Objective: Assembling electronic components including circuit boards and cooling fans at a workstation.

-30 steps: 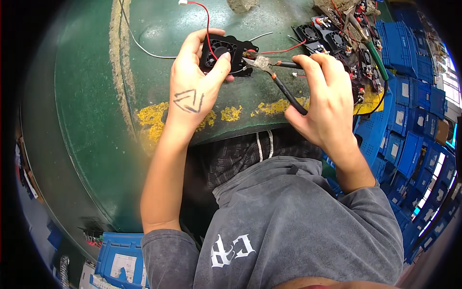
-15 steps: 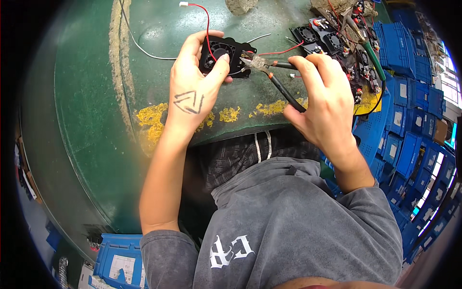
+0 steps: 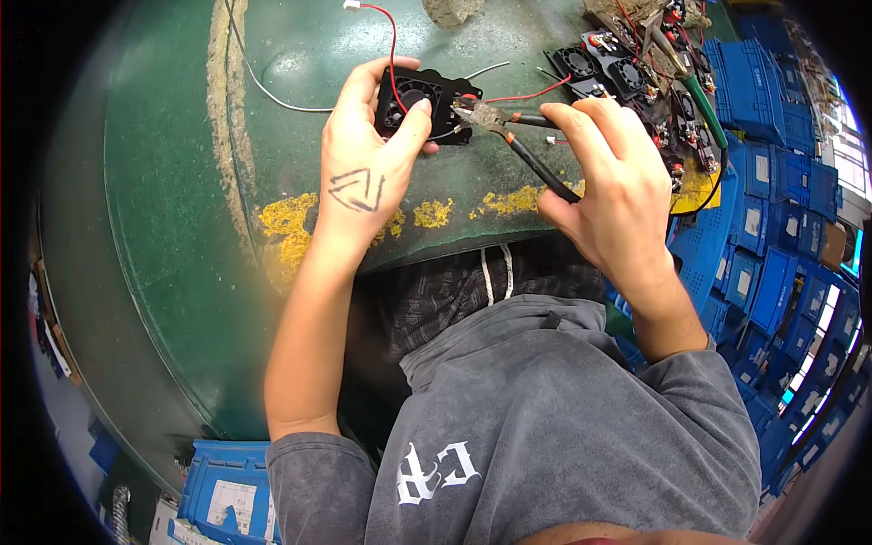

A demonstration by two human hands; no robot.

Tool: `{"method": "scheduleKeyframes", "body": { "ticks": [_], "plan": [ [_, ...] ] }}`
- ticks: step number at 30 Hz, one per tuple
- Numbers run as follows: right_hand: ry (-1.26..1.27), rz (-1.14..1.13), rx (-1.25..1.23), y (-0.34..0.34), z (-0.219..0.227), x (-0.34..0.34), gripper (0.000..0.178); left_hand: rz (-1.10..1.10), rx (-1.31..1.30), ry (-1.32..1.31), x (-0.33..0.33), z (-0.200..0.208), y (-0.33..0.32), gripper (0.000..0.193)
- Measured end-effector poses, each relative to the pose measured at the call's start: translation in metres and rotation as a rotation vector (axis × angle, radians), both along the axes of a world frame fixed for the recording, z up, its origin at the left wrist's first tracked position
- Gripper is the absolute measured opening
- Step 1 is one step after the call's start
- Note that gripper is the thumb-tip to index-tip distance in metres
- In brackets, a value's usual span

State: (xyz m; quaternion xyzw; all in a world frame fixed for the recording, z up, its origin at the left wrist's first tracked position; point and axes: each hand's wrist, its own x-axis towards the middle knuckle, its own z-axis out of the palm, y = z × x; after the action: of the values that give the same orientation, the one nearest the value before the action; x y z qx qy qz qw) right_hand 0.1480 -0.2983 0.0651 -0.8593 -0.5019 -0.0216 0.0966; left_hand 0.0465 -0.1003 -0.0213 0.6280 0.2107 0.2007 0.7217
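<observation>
Over the bench (image 3: 291, 154): fan (image 3: 411, 94), near the front edge, probably for easy reach.
Left hand (image 3: 365, 141): fingers curled snugly round the fan, thumb across its face, apparently to steady it.
Right hand (image 3: 618, 163): fingers and thumb spread wide, gripping the parted handles.
Pliers (image 3: 487, 116): tips at the fan's right side; bite unclear.

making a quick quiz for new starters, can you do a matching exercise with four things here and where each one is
Things
1. pliers
2. black fan unit with a red wire
3. green-handled tool
4. rows of blue bins

Places
A. beside the other fan units, upper right
B. in the right hand
C. off the table, along the right side
D. in the left hand

Pairs: 1-B, 2-D, 3-A, 4-C
</observation>
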Motion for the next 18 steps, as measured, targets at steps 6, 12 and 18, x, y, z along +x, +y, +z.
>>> {"method": "scheduleKeyframes", "body": {
  "ticks": [6,12,18],
  "plan": [
    [-0.044,-0.041,0.108,-0.011,-0.010,-0.002,0.067,0.000,-0.075,-0.015,0.003,-0.001,0.005,0.037],
    [0.104,-0.169,0.239,-0.042,-0.041,-0.015,0.072,0.091,-0.082,-0.018,-0.001,0.008,0.010,0.038],
    [0.206,-0.154,0.243,-0.056,-0.059,-0.027,0.071,0.050,-0.063,-0.025,-0.001,0.039,-0.011,0.034]
  ]
}}
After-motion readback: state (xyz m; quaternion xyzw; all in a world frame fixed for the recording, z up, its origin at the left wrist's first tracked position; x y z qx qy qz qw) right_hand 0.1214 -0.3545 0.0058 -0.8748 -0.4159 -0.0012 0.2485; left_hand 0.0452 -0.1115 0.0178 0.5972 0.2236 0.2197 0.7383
